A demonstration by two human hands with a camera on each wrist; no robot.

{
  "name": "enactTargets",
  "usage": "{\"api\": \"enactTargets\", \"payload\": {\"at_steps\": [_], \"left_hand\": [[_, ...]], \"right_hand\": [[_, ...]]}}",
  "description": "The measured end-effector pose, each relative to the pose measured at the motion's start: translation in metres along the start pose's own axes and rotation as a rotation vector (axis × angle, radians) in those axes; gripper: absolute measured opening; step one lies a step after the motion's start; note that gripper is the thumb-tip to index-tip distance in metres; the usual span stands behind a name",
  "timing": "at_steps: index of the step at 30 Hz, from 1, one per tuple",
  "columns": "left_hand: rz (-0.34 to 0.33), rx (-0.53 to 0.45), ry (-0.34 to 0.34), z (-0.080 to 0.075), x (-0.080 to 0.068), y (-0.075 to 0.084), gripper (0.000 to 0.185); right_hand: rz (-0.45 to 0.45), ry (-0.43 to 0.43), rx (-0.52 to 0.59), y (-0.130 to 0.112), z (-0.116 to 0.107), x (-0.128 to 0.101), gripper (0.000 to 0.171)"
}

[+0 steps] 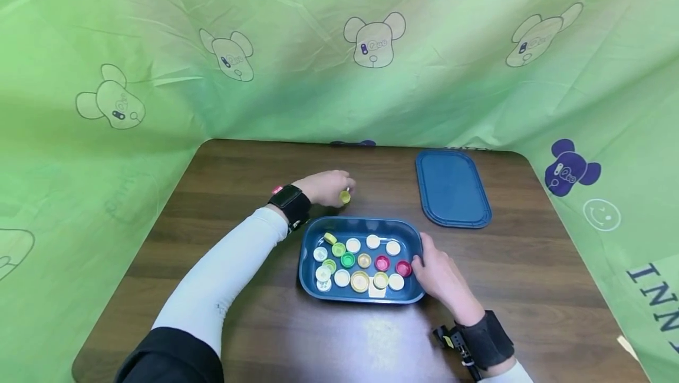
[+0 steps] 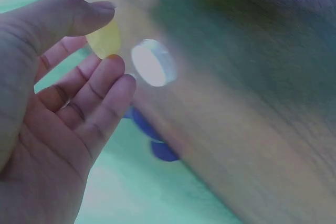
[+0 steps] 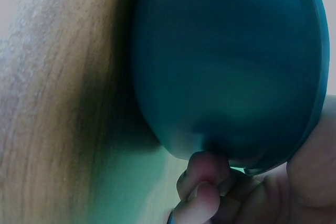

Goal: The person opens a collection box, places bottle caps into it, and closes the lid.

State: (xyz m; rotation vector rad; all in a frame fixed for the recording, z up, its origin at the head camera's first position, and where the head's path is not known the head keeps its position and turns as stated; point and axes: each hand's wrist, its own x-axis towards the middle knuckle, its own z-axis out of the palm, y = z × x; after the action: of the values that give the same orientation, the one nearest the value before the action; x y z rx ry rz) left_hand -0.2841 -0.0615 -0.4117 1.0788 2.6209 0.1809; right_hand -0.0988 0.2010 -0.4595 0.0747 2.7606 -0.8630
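My left hand (image 1: 339, 187) hovers over the table just behind the tray and pinches a yellow bottle cap (image 1: 345, 197) between thumb and fingers. The left wrist view shows that yellow cap (image 2: 103, 42) at my fingertips and a blurred white cap (image 2: 153, 62) just beyond them; whether the white one lies on the table I cannot tell. My right hand (image 1: 422, 255) grips the right rim of the blue tray (image 1: 309, 265), which holds several caps in white, yellow, green and pink. In the right wrist view my fingers (image 3: 203, 179) curl under the tray's wall (image 3: 226, 66).
A flat blue lid (image 1: 452, 187) lies on the brown table (image 1: 530, 265) at the back right. Green cloth with bear drawings (image 1: 373, 41) walls in the table on three sides. Both wrists wear black straps.
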Motion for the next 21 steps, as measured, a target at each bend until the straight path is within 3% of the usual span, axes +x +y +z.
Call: {"api": "enactTargets", "payload": {"at_steps": [4,9,15,21], "left_hand": [[0.023,0.007,0.027,-0.011,-0.021,0.019,0.031],[0.128,0.058,0.021,-0.011,-0.05,0.048,0.036],[0.225,0.107,-0.087,0.006,-0.078,0.077,0.038],[0.25,0.157,-0.188,0.023,-0.089,0.092,0.043]], "right_hand": [[0.002,-0.001,0.003,0.0,-0.001,0.0,0.061],[0.01,-0.003,0.002,0.0,-0.001,-0.001,0.061],[0.013,-0.01,-0.001,-0.001,-0.002,-0.001,0.061],[0.017,-0.017,-0.006,-0.001,-0.001,-0.001,0.062]]}}
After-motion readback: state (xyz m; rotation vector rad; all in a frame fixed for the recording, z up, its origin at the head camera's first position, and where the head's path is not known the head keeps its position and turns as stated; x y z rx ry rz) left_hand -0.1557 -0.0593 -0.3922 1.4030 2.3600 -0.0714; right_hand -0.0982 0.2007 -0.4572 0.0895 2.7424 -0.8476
